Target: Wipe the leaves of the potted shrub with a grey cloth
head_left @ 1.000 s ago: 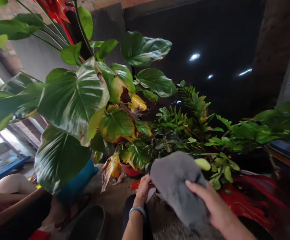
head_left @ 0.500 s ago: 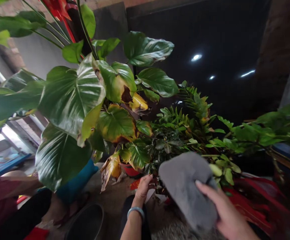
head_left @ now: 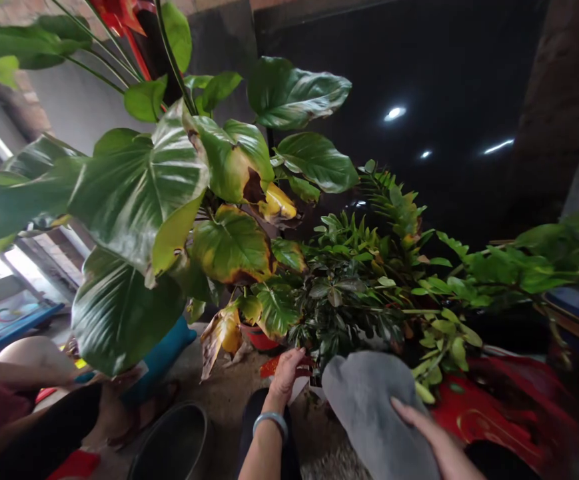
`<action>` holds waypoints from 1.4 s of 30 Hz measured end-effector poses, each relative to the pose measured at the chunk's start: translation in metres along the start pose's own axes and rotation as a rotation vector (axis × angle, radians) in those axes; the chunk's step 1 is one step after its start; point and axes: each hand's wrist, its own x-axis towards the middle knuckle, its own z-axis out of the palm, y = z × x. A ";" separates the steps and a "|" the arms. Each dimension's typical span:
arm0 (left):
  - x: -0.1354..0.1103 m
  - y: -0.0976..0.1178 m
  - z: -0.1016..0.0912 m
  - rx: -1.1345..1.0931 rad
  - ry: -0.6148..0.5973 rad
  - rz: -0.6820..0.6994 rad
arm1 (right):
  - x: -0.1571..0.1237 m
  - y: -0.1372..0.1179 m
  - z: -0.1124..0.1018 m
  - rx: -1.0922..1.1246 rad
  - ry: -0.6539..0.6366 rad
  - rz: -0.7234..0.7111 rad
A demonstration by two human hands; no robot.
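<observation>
A soft grey cloth [head_left: 376, 407] hangs in front of the plants, and my right hand [head_left: 432, 430] is closed around its right side with the thumb on top. My left hand [head_left: 286, 375], with a bracelet at the wrist, reaches to the foot of a dark-leaved plant [head_left: 334, 293]. Its fingers are bent together, and whatever they grip is hidden. Beside them lie something orange-red [head_left: 269, 367] and a white piece [head_left: 299, 387]. The cloth covers part of the ground and lower foliage.
A large plant with broad, partly browned leaves [head_left: 139, 193] fills the left. A dark bucket [head_left: 172, 443] stands below it. Another person's arm [head_left: 29, 377] shows at lower left. Red bags [head_left: 494, 413] lie at right, under trailing green leaves [head_left: 539, 263].
The grey cloth and my right hand have moved lower, uncovering more of the plant's lower leaves. My left hand stays in nearly the same place.
</observation>
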 end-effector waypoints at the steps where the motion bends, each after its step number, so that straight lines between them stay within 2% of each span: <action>1: 0.000 0.000 0.001 -0.001 0.003 0.001 | -0.004 -0.011 0.003 0.020 -0.005 -0.044; 5: -0.001 0.001 0.004 -0.001 0.010 0.004 | -0.003 -0.072 0.035 0.232 -0.008 -0.421; 7: -0.003 0.001 0.005 -0.004 0.006 0.012 | 0.005 -0.084 0.047 0.318 -0.003 -0.492; 9: -0.004 0.002 0.006 -0.010 0.003 0.017 | 0.014 -0.071 0.047 0.314 0.010 -0.387; 12: -0.007 0.005 0.007 -0.015 0.031 0.008 | 0.019 -0.024 0.030 0.195 0.022 -0.085; 14: -0.009 0.008 0.010 -0.017 0.062 0.001 | 0.012 0.001 0.018 0.137 -0.011 0.087; 16: -0.011 0.011 0.012 -0.015 0.084 -0.005 | 0.001 0.005 0.015 0.125 -0.053 0.140; 18: -0.013 0.013 0.015 -0.018 0.089 -0.006 | -0.009 -0.012 0.024 0.147 -0.062 0.015; 21: -0.015 0.015 0.017 -0.030 0.091 -0.013 | -0.011 -0.053 0.046 0.241 -0.029 -0.328; 22: -0.015 0.015 0.017 -0.032 0.090 -0.015 | -0.008 -0.063 0.052 0.273 -0.031 -0.396; 23: -0.015 0.015 0.017 -0.031 0.086 -0.015 | -0.004 -0.069 0.056 0.292 -0.034 -0.415; 25: -0.014 0.014 0.016 -0.025 0.074 -0.011 | 0.005 -0.064 0.055 0.284 -0.046 -0.348; 29: -0.013 0.011 0.012 -0.010 0.064 -0.009 | 0.010 -0.007 0.029 0.071 -0.040 -0.067; 32: -0.013 0.010 0.011 -0.002 0.081 0.001 | -0.001 0.021 0.015 -0.084 -0.114 0.013; 33: -0.014 0.009 0.011 -0.003 0.086 0.006 | -0.006 0.020 0.015 -0.091 -0.133 -0.005; 35: -0.015 0.009 0.013 -0.007 0.086 0.013 | -0.011 0.003 0.023 -0.058 -0.128 -0.083; 38: -0.015 0.010 0.015 -0.013 0.073 0.011 | -0.007 -0.040 0.043 0.066 -0.086 -0.332; 40: -0.015 0.011 0.017 -0.017 0.068 0.011 | 0.003 -0.057 0.053 0.171 -0.054 -0.457; 42: -0.015 0.011 0.017 -0.019 0.066 0.014 | 0.015 -0.053 0.054 0.209 -0.015 -0.417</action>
